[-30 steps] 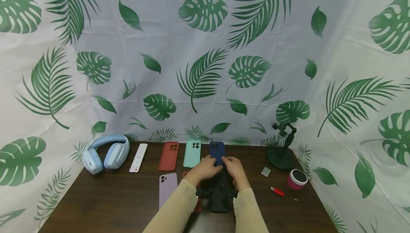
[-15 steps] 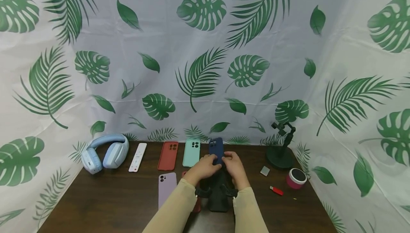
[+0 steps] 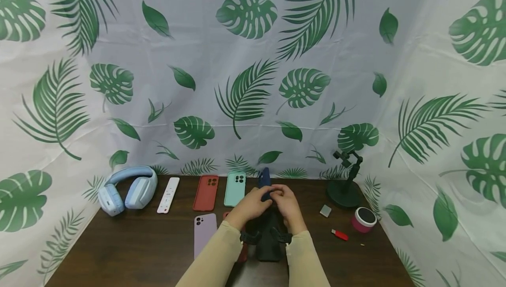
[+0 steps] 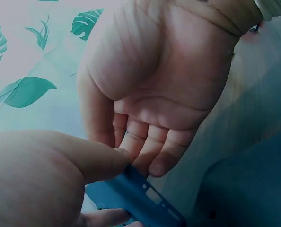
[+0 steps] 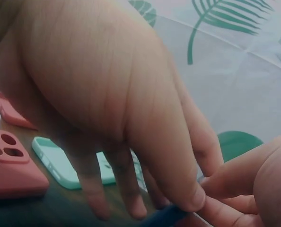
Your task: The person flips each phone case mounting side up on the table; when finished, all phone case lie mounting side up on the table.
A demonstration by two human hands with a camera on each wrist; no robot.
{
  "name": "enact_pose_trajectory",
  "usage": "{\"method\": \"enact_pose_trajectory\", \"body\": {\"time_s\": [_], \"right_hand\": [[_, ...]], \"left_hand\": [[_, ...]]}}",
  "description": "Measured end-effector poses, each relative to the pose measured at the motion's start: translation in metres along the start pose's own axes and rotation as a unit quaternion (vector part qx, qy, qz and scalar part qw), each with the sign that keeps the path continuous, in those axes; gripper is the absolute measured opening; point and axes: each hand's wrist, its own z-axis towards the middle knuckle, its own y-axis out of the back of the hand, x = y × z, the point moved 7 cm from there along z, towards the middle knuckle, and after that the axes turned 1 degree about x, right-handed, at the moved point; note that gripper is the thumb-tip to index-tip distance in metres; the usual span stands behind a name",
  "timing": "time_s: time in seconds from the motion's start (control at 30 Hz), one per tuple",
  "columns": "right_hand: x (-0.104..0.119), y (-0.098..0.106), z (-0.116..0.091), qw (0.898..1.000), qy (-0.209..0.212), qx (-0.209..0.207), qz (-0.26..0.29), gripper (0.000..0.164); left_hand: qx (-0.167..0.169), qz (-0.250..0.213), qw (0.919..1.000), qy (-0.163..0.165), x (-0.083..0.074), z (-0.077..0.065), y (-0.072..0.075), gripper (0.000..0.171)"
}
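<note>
Both hands hold a dark blue phone case (image 3: 264, 174) at the middle of the table, towards its back. It is turned on its edge, and the fingers hide much of it. My left hand (image 3: 251, 207) grips it from the left, thumb (image 4: 109, 163) over its side. From the right, my right hand (image 3: 287, 206) pinches it, with the thumb (image 5: 214, 184) close to the left thumb. Cutouts line the case's edge in the left wrist view. Below the hands lies a long black item (image 3: 269, 249), partly covered by them.
Left of the hands lie a mint phone case (image 3: 235, 189), a red one (image 3: 205, 193) and a lilac one (image 3: 204, 230). Farther left are a white remote (image 3: 168, 195) and blue headphones (image 3: 138, 190). A black stand (image 3: 344, 192), red USB stick (image 3: 339, 234) and pink jar (image 3: 362, 225) sit right.
The blue phone case has turned from lying nearly flat, camera holes facing up, to standing on its edge. Both hands have moved closer together around it.
</note>
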Motion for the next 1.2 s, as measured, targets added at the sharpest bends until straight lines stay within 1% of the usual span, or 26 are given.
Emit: {"method": "enact_pose_trajectory", "body": {"time_s": [0.2, 0.33, 0.4, 0.47, 0.57, 0.63, 0.7, 0.77, 0.9, 0.97, 1.2], "right_hand": [[-0.001, -0.004, 0.000, 0.999, -0.009, 0.024, 0.027, 0.034], [-0.005, -0.004, 0.002, 0.999, -0.029, 0.031, 0.020, 0.030], [-0.007, -0.004, 0.001, 0.998, -0.040, 0.041, 0.002, 0.040], [-0.008, -0.004, 0.001, 0.997, -0.045, 0.061, -0.020, 0.058], [-0.009, -0.005, 0.001, 0.994, -0.038, 0.085, -0.059, 0.084], [-0.010, -0.006, 0.001, 0.992, -0.034, 0.093, -0.075, 0.092], [-0.011, -0.007, 0.001, 0.991, -0.033, 0.090, -0.091, 0.095], [-0.012, -0.008, 0.001, 0.990, -0.035, 0.091, -0.099, 0.094], [-0.012, -0.009, 0.002, 0.990, -0.041, 0.085, -0.103, 0.092], [-0.011, -0.010, 0.001, 0.990, -0.043, 0.085, -0.104, 0.093], [-0.011, -0.009, 0.001, 0.989, -0.044, 0.090, -0.110, 0.102]], "left_hand": [[-0.020, -0.001, 0.9998, 0.003, 0.002, 0.001, 0.001, 0.048], [-0.027, -0.005, 0.9996, 0.003, 0.003, 0.003, 0.001, 0.045], [-0.029, -0.005, 0.9996, 0.002, 0.003, 0.003, 0.002, 0.044], [-0.028, -0.005, 0.9996, 0.006, 0.003, 0.003, 0.002, 0.044], [-0.028, -0.006, 0.9995, 0.012, 0.002, 0.002, 0.002, 0.044], [-0.029, -0.006, 0.9995, 0.014, 0.002, 0.002, 0.003, 0.045], [-0.032, -0.008, 0.9994, 0.014, 0.002, 0.002, 0.003, 0.046], [-0.033, -0.010, 0.9993, 0.014, 0.001, 0.001, 0.005, 0.046], [-0.036, -0.011, 0.9992, 0.013, -0.001, 0.001, 0.007, 0.046], [-0.038, -0.011, 0.9991, 0.016, -0.002, 0.001, 0.007, 0.047], [-0.051, -0.039, 0.9964, 0.055, 0.004, 0.000, 0.006, 0.059]]}}
